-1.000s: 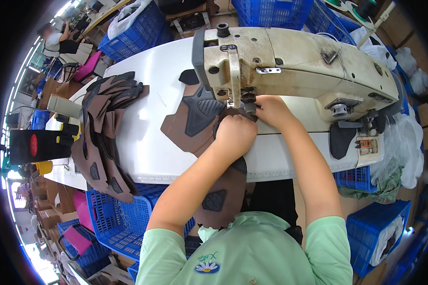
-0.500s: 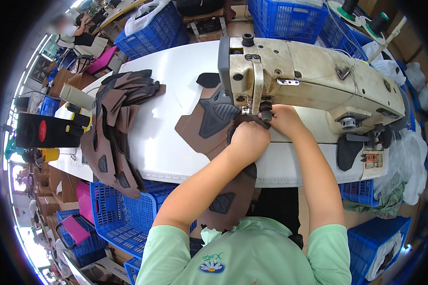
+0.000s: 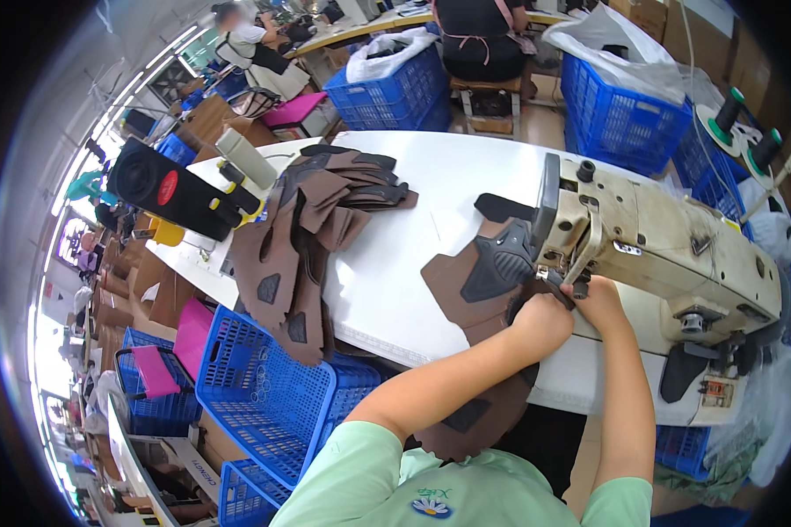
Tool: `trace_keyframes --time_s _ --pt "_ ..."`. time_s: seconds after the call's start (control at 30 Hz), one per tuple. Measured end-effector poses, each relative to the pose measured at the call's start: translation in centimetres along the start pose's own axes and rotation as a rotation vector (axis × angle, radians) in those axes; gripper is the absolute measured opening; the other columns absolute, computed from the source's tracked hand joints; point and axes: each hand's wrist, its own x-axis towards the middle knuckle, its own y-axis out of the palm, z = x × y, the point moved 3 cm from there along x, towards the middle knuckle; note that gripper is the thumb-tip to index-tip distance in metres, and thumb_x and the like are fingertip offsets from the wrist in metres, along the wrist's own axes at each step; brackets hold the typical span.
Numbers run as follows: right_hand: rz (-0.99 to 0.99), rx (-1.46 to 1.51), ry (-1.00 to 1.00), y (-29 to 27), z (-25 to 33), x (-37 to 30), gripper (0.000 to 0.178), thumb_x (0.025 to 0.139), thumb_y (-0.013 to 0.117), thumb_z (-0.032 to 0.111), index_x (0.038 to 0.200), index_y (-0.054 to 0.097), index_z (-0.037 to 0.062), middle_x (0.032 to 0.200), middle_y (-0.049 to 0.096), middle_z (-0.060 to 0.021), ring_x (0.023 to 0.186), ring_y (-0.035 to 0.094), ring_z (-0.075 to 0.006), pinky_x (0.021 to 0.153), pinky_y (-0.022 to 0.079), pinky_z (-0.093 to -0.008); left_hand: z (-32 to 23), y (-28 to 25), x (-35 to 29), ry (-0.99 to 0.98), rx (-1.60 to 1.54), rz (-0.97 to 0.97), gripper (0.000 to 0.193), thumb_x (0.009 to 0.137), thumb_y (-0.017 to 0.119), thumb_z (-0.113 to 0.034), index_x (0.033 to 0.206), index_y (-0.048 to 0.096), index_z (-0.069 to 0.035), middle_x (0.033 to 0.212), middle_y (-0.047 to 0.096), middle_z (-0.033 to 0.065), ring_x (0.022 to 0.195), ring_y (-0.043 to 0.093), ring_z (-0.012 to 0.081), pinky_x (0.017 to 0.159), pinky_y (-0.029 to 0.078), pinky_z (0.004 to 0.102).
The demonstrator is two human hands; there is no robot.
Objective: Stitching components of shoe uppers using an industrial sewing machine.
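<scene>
At the sewing machine (image 3: pixel 668 237) my left hand (image 3: pixel 545 323) is a closed fist on the edge of a brown fabric piece with black moulded patches (image 3: pixel 455 283), just in front of the needle area. My right hand (image 3: pixel 599 303) lies close beside it, fingers curled at the dark edge of the same piece; a round machine knob partly covers the fingertips. The piece spreads left across the white table (image 3: pixel 387 263), passes under my left forearm and hangs over the front edge toward my lap. What lies directly under the needle is hidden.
A pile of similar brown pieces (image 3: pixel 303 241) rests on the table's left, beside a black speaker-like box (image 3: pixel 163 189). A blue crate (image 3: pixel 272 395) stands below the front edge. Thread cones (image 3: pixel 728 114) rise behind the machine. Another person (image 3: pixel 479 39) sits beyond the table.
My view has swung left and up, so the table and machine sit farther right and lower, and the seated person beyond shows more. Both hands keep their hold near the needle.
</scene>
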Motion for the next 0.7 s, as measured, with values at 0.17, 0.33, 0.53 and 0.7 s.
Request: trace_keyframes --time_s 0.17,0.33,0.53,0.7 --pt "-0.023 0.009 -0.03 -0.2 0.7 0.0 0.03 0.081 0.077 0.034 0.085 0.071 0.0043 0.074 0.065 -0.022 0.071 0.063 -0.0414 0.063 0.048 -0.0449 1.0 -2.5 -3.4 0.029 -0.417 -0.203 0.014 0.08 0.063 -0.011 0.089 0.07 -0.002 0.099 0.07 0.0139 0.09 0.067 0.0291 0.079 0.053 0.0408" --pt "-0.011 0.011 0.017 -0.2 0.5 0.0 0.033 0.08 0.078 0.033 0.083 0.069 0.001 0.076 0.065 -0.022 0.075 0.064 -0.0413 0.066 0.048 -0.046 3.4 -5.2 -14.7 -0.463 -0.854 -0.38 0.019 0.094 0.063 -0.019 0.095 0.072 -0.002 0.1 0.071 0.0133 0.091 0.068 0.0286 0.079 0.053 0.0375" --pt "-0.03 -0.049 -0.026 0.5 -1.1 0.4 0.031 0.079 0.078 0.03 0.082 0.068 0.0006 0.076 0.065 -0.0211 0.075 0.064 -0.0412 0.066 0.048 -0.0457 3.8 0.1 -30.2 -1.171 -0.739 -0.418 0.027 0.095 0.064 -0.025 0.086 0.07 0.001 0.08 0.069 0.0137 0.074 0.066 0.0193 0.066 0.05 0.0342" --pt "-0.045 -0.025 -0.069 0.2 -0.3 0.4 0.029 0.079 0.078 0.027 0.082 0.068 0.0003 0.077 0.066 -0.0208 0.077 0.064 -0.0411 0.067 0.048 -0.0457 -2.9 5.1 -30.9 -1.573 -1.813 -0.105 0.054 0.099 0.059 -0.039 0.138 0.052 -0.003 0.131 0.061 0.0133 0.119 0.058 0.025 0.102 0.045 0.0397"
